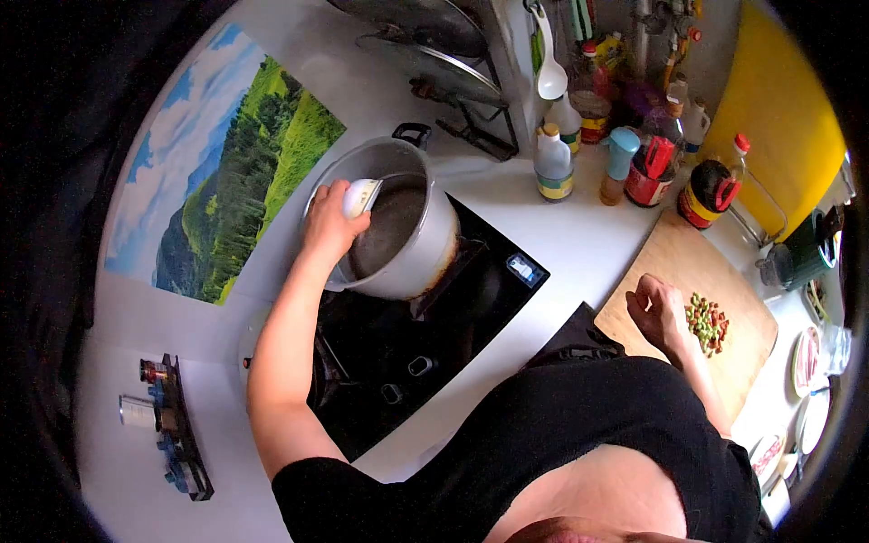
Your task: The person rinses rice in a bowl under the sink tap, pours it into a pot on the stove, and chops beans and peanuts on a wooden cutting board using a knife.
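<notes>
Gripping a small, rounded white container (357, 201) in the left hand (331, 222) over the tall grey metal pot (424, 256) on the black stovetop (462, 330); curling the right hand (661, 312), contents impossible to tell, above the tan wooden board (701, 258); leaving red-and-green pieces (707, 324) cut, outside the pot.

The person over there wears a plain black cloth top (588, 416) with a wide, scooped neckline; its short, loose black left sleeve (312, 498) stops above the elbow; left hand (337, 217) and right hand (661, 312) are bare.
</notes>
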Motion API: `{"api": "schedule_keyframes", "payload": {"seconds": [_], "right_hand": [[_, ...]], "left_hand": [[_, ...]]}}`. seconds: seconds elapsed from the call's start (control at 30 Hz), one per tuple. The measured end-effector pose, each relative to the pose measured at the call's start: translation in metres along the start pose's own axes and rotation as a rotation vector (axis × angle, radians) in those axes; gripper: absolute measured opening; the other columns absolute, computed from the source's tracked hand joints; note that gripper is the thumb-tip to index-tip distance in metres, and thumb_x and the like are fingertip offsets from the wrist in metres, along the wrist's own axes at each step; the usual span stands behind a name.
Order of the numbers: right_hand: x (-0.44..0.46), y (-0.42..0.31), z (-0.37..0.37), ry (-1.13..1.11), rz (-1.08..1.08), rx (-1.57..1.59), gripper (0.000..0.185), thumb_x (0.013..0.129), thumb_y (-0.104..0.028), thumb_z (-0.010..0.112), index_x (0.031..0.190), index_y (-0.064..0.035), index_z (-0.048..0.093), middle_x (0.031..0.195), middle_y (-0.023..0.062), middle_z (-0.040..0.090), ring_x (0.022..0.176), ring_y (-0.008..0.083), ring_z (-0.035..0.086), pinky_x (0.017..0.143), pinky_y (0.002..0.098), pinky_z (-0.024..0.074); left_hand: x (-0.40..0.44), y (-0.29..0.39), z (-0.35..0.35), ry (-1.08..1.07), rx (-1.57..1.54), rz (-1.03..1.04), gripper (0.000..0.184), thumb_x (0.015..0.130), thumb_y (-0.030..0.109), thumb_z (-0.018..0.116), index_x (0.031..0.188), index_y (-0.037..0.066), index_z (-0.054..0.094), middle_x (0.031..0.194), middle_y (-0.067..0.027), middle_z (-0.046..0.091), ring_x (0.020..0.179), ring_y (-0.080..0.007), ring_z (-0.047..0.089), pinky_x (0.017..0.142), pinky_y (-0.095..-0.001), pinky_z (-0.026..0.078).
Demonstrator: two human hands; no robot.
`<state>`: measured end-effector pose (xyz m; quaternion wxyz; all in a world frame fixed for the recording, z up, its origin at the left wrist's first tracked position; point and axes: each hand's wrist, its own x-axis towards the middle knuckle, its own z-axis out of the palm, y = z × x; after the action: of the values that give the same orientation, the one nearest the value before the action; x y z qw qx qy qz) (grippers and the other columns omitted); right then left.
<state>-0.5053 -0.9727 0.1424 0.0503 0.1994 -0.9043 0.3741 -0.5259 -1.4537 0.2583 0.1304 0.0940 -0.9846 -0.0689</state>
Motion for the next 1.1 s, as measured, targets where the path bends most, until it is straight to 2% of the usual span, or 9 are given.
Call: {"api": "schedule_keyframes", "payload": {"seconds": [0.13, 0.33, 0.47, 0.57, 0.63, 0.67, 0.8, 0.97, 1.1], "right_hand": [[-0.006, -0.002, 0.001, 0.007, -0.029, 0.034, 0.023, 0.075, -0.008, 0.062, 0.063, -0.0042, 0.043, 0.060, 0.0133, 0.050, 0.054, 0.0302, 0.052, 0.049, 0.0373, 0.0407], [-0.018, -0.009, 0.002, -0.015, 0.036, 0.022, 0.022, 0.076, -0.009, 0.061, 0.062, -0.0033, 0.045, 0.061, 0.0138, 0.052, 0.056, 0.0299, 0.053, 0.051, 0.0373, 0.0425], [-0.025, -0.018, 0.005, -0.066, 0.146, 0.083, 0.020, 0.077, -0.010, 0.061, 0.066, -0.0041, 0.047, 0.065, 0.0141, 0.054, 0.058, 0.0275, 0.056, 0.053, 0.0371, 0.0440], [-0.032, -0.020, 0.004, -0.123, 0.148, 0.005, 0.012, 0.073, -0.011, 0.062, 0.075, -0.0062, 0.051, 0.068, 0.0126, 0.056, 0.061, 0.0281, 0.056, 0.058, 0.0387, 0.0455], [-0.041, -0.005, 0.019, -0.203, 0.279, 0.261, 0.011, 0.074, -0.014, 0.061, 0.076, -0.0074, 0.053, 0.070, 0.0129, 0.057, 0.064, 0.0310, 0.057, 0.058, 0.0390, 0.0456], [-0.045, 0.000, 0.024, -0.146, 0.091, 0.095, 0.012, 0.073, -0.015, 0.061, 0.076, -0.0079, 0.053, 0.070, 0.0140, 0.057, 0.065, 0.0336, 0.057, 0.059, 0.0405, 0.0457], [-0.059, -0.008, 0.023, -0.127, 0.125, 0.044, 0.014, 0.072, -0.015, 0.061, 0.074, -0.0068, 0.051, 0.071, 0.0140, 0.057, 0.068, 0.0348, 0.057, 0.060, 0.0423, 0.0456], [-0.083, 0.010, 0.017, -0.062, 0.119, -0.003, 0.014, 0.072, -0.015, 0.061, 0.073, -0.0067, 0.049, 0.072, 0.0136, 0.057, 0.069, 0.0338, 0.058, 0.061, 0.0419, 0.0455], [-0.111, 0.033, 0.000, 0.068, 0.178, 0.001, 0.014, 0.071, -0.014, 0.062, 0.072, -0.0075, 0.049, 0.067, 0.0138, 0.056, 0.064, 0.0331, 0.057, 0.057, 0.0421, 0.0452]], "left_hand": [[0.002, -0.007, -0.005, 0.135, 0.014, 0.055, 0.051, 0.066, 0.026, 0.072, 0.108, 0.007, 0.050, 0.104, -0.0178, 0.054, 0.099, -0.0353, 0.053, 0.084, -0.0414, 0.043], [0.006, -0.056, 0.001, 0.059, -0.257, -0.265, 0.051, 0.065, 0.027, 0.073, 0.107, 0.006, 0.052, 0.098, -0.0158, 0.057, 0.091, -0.0302, 0.056, 0.078, -0.0377, 0.045], [-0.003, -0.053, -0.007, 0.196, -0.027, -0.058, 0.050, 0.068, 0.027, 0.073, 0.108, 0.005, 0.052, 0.094, -0.0132, 0.059, 0.084, -0.0247, 0.058, 0.073, -0.0357, 0.046], [0.005, -0.056, -0.015, 0.059, -0.838, -0.506, 0.043, 0.080, 0.027, 0.065, 0.114, 0.007, 0.049, 0.110, -0.0127, 0.055, 0.099, -0.0254, 0.055, 0.083, -0.0413, 0.045], [0.018, -0.077, -0.022, -0.015, -1.382, -0.503, 0.059, 0.079, 0.028, 0.066, 0.126, 0.003, 0.041, 0.121, -0.0153, 0.048, 0.111, -0.0296, 0.048, 0.092, -0.0450, 0.041], [0.029, -0.090, -0.018, 0.043, -1.551, -0.512, 0.066, 0.077, 0.030, 0.068, 0.128, 0.001, 0.037, 0.124, -0.0156, 0.045, 0.114, -0.0304, 0.045, 0.094, -0.0451, 0.041], [0.033, -0.019, -0.042, 0.118, -1.588, -0.453, 0.067, 0.078, 0.032, 0.068, 0.129, 0.001, 0.037, 0.125, -0.0159, 0.043, 0.115, -0.0290, 0.044, 0.095, -0.0389, 0.045], [0.015, 0.103, -0.047, -0.186, -1.556, -0.284, 0.053, 0.086, 0.036, 0.057, 0.123, 0.001, 0.043, 0.118, -0.0121, 0.054, 0.099, -0.0241, 0.058, 0.085, -0.0323, 0.053], [-0.013, 0.200, -0.013, -0.529, -1.480, -0.319, 0.056, 0.082, 0.043, 0.058, 0.122, 0.007, 0.048, 0.118, -0.0069, 0.055, 0.101, -0.0216, 0.056, 0.084, -0.0331, 0.048]]}}
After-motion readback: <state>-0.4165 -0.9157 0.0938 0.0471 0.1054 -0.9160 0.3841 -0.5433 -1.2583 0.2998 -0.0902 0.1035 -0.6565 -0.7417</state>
